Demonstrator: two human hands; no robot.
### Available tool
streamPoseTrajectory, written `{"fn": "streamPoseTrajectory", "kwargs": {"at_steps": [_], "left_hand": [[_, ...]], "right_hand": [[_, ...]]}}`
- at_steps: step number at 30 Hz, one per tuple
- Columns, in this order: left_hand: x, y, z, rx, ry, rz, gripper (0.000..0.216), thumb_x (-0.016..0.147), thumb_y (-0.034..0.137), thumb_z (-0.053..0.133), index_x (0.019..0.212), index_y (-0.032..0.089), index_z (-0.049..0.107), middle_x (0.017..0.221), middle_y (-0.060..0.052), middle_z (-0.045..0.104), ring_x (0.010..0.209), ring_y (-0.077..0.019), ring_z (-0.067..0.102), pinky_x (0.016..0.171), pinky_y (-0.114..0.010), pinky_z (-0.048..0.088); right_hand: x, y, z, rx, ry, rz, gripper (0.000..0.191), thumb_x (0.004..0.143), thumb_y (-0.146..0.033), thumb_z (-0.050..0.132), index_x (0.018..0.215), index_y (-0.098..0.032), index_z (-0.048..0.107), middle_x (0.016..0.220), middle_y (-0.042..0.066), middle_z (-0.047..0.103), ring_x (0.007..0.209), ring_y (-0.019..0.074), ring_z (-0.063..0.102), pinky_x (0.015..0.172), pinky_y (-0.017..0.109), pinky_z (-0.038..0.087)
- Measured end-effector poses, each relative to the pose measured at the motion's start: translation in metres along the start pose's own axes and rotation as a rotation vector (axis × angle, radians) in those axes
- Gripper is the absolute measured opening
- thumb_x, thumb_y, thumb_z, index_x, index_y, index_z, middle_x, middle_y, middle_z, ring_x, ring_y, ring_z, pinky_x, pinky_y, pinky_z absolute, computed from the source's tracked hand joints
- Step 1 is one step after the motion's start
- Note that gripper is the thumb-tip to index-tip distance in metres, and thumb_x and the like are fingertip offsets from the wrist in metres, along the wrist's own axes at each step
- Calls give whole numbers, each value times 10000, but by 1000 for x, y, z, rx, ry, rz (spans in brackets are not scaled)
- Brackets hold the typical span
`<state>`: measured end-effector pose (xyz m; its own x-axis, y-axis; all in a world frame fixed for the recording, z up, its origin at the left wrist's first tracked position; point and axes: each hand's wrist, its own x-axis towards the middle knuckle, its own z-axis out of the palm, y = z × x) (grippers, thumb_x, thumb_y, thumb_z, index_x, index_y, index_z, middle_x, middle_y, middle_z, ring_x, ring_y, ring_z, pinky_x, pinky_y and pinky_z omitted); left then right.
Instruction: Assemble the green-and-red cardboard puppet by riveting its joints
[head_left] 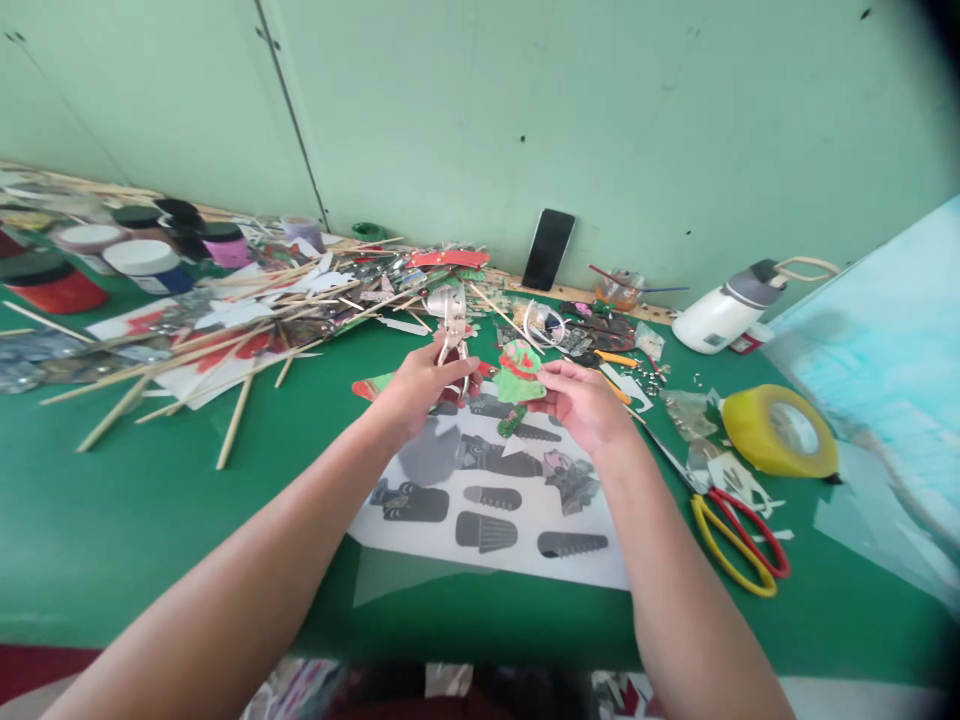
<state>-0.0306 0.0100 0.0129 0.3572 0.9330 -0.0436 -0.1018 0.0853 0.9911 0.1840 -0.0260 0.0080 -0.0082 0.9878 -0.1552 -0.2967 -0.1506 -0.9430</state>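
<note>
Near the centre of the frame, the left hand [421, 385] is wrapped around a pair of metal pliers [453, 328], while the right hand [583, 398] pinches the right edge of a green-and-red cutout [519, 374] just beside them, above a printed sheet [526, 510]. The cutout looks light, thin and easily bent or creased, so a gentle fingertip hold at its rim should suit it, away from the raised red trim. The pliers look stiff, heavier and perhaps smooth, best gripped around both handles.
</note>
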Motion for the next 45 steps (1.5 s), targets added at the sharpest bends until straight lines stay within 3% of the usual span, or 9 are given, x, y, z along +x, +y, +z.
{"fn": "streamPoseTrajectory", "kwargs": {"at_steps": [7, 28, 33, 45], "left_hand": [[-4, 5, 5, -43, 7, -38, 192, 753, 317, 662, 806, 157, 569, 708, -48, 635, 605, -151, 594, 469, -240, 417], [-5, 4, 6, -78, -16, -88, 176, 756, 288, 625, 869, 169, 560, 639, -30, 628, 534, -138, 562, 458, -233, 402], [-7, 8, 10, -39, 11, -96, 174, 725, 298, 651, 797, 164, 565, 595, -16, 602, 485, -123, 528, 456, -238, 395], [-5, 4, 7, -11, 54, -33, 205, 694, 298, 675, 820, 163, 589, 698, -34, 630, 643, -170, 598, 488, -244, 420]], "right_hand": [[-3, 1, 6, 46, -8, -16, 157, 627, -238, 786, 735, -167, 697, 743, 6, 643, 653, 134, 597, 605, 303, 512], [-6, -1, 13, 91, 49, 7, 180, 595, -226, 809, 727, -165, 704, 603, -22, 585, 507, 92, 503, 482, 239, 369], [-5, 0, 12, 79, 35, -2, 197, 590, -246, 812, 732, -169, 699, 601, -19, 588, 504, 100, 507, 482, 248, 363], [-4, -1, 12, 51, 46, -36, 211, 569, -264, 811, 699, -161, 681, 587, -31, 572, 485, 86, 503, 476, 232, 357]]}}
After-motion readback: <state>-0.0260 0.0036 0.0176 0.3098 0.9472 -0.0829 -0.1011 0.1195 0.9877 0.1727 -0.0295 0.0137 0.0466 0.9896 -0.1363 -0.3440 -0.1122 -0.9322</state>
